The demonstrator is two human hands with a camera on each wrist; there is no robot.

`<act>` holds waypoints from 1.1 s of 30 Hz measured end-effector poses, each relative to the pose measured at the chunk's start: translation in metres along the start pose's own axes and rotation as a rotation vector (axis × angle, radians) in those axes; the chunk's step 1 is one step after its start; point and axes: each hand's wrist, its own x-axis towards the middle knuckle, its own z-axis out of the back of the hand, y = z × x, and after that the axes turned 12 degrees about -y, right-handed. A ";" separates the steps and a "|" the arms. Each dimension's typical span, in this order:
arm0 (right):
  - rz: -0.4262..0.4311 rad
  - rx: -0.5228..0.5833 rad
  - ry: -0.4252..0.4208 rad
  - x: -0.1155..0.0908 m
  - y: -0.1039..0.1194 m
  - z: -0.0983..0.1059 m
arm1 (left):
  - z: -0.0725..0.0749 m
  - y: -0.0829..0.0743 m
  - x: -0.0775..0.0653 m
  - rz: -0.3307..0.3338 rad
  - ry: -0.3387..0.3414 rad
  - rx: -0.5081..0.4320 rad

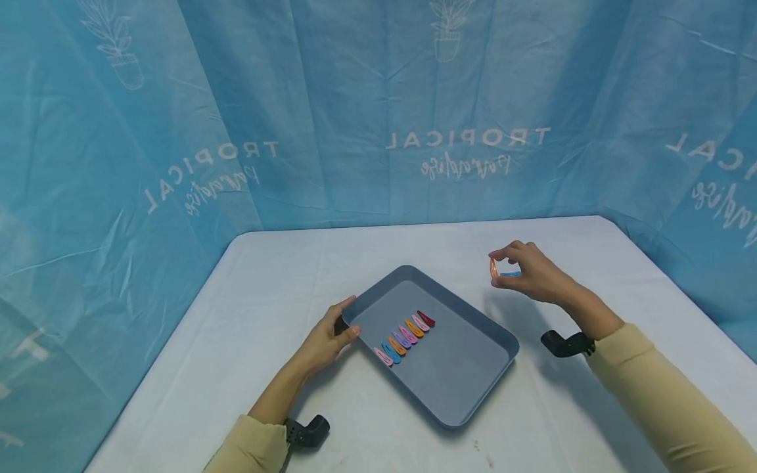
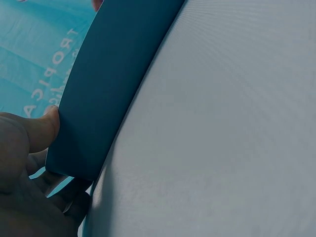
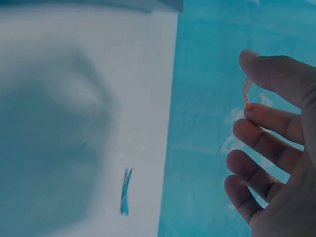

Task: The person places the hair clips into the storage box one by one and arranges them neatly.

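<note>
A grey-blue tray (image 1: 464,358) stands turned at an angle on the white table. My left hand (image 1: 324,340) grips its left corner, thumb at the rim, fingers partly hidden behind the wall. Inside, near that side, lies a slanted row of several snap hair clips (image 1: 405,336) in pink, blue, orange, purple and dark red. Beyond the tray to the right, my right hand (image 1: 532,272) pinches an orange hair clip (image 3: 247,94) by its ends between thumb and index finger, raised over the table. A blue hair clip (image 3: 126,192) lies on the table, partly covered by that hand in the head view.
The white tabletop (image 1: 284,276) spreads around the tray. Blue printed curtains (image 1: 349,118) hang behind it and at both sides. Each wrist wears a black camera mount; the right one (image 1: 568,343) juts out low beside the tray.
</note>
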 end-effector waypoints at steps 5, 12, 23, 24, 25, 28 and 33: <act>0.037 0.020 0.005 0.006 0.014 -0.005 | 0.000 0.000 0.000 0.000 0.002 -0.003; 0.097 0.049 0.026 0.011 0.033 -0.014 | 0.000 0.000 0.000 0.006 0.001 -0.001; 0.146 0.064 0.067 0.019 0.054 -0.032 | 0.000 0.002 0.002 -0.004 0.003 0.000; 0.157 0.070 0.073 0.020 0.054 -0.034 | -0.001 0.002 0.002 -0.009 0.001 0.002; 0.166 0.074 0.082 0.021 0.055 -0.036 | -0.001 0.002 0.002 -0.007 0.000 0.002; 0.193 0.083 0.109 0.022 0.057 -0.042 | -0.001 0.002 0.002 -0.008 -0.002 0.003; 0.216 0.083 0.150 0.025 0.060 -0.051 | 0.000 0.002 0.001 -0.007 0.002 0.003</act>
